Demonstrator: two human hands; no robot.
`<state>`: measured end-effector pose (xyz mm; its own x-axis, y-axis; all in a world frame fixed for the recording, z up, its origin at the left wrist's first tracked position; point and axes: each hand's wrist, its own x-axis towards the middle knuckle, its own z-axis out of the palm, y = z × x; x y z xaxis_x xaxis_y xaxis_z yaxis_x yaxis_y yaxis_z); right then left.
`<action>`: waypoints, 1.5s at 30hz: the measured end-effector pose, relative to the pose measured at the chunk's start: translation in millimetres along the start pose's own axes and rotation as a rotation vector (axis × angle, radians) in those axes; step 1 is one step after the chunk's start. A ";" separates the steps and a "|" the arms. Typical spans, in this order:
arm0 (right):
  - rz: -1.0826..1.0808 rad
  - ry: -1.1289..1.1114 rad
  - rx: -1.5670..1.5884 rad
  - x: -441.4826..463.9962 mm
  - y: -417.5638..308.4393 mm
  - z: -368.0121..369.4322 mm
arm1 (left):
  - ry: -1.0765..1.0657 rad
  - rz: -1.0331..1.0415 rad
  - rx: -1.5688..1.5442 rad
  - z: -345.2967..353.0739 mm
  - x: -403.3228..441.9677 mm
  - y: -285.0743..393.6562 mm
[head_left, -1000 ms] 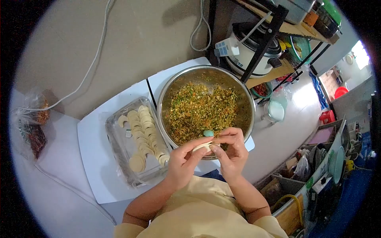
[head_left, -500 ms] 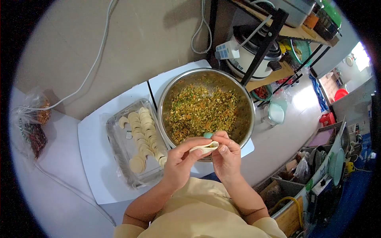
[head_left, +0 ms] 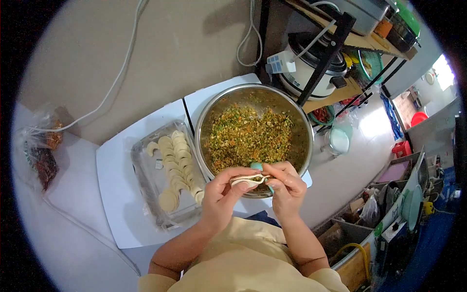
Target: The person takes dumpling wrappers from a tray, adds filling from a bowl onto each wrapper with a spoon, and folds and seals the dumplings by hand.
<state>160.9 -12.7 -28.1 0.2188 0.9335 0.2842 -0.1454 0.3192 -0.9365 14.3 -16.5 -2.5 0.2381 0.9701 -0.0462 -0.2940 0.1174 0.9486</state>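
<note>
Over the near rim of a steel bowl, my left hand holds a folded dumpling between thumb and fingers. The pale wrapper is doubled over, its edge still parted at the right. My right hand is closed at that right end, thumb and fingers pinching the wrapper. Chopped green, orange and yellow filling lies in the steel bowl. A teal utensil shows behind my fingers, mostly hidden. Left of the bowl, a clear plastic tray carries overlapping rows of round wrappers.
The bowl and tray stand on a white table against the wall. A rice cooker sits on a black-framed rack at the far right. Plastic bags lie at the left; crates stand at the lower right.
My right hand has shifted slightly right, and its fingers have moved along the wrapper's end. The wrapper looks more folded together. More of the teal utensil shows below the right fingers.
</note>
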 end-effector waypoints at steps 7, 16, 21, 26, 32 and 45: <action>-0.097 -0.063 -0.128 1.9 -3.0 -2.7 | -0.038 0.026 -0.025 2.0 -0.6 -2.4; -0.089 -0.099 -0.164 1.1 -6.6 -3.8 | -0.020 0.018 0.003 1.3 -0.8 -0.4; -0.175 -0.084 -0.236 1.7 -7.2 -2.4 | -0.037 0.026 -0.010 1.9 -0.1 -1.6; -0.084 -0.168 -0.247 3.0 -12.3 -5.3 | -0.016 0.004 0.013 0.2 -1.1 2.4; -0.310 -0.101 -0.431 5.6 -10.5 -5.2 | -0.060 -0.014 -0.056 3.7 -0.7 -2.7; -0.372 -0.146 -0.485 6.8 -6.2 -7.9 | -0.045 -0.012 -0.033 5.8 -0.8 -6.1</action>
<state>170.9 -9.6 -22.0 0.0317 0.7979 0.6020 0.3764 0.5484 -0.7467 21.3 -19.2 -6.5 0.2828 0.9582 -0.0423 -0.3209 0.1361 0.9373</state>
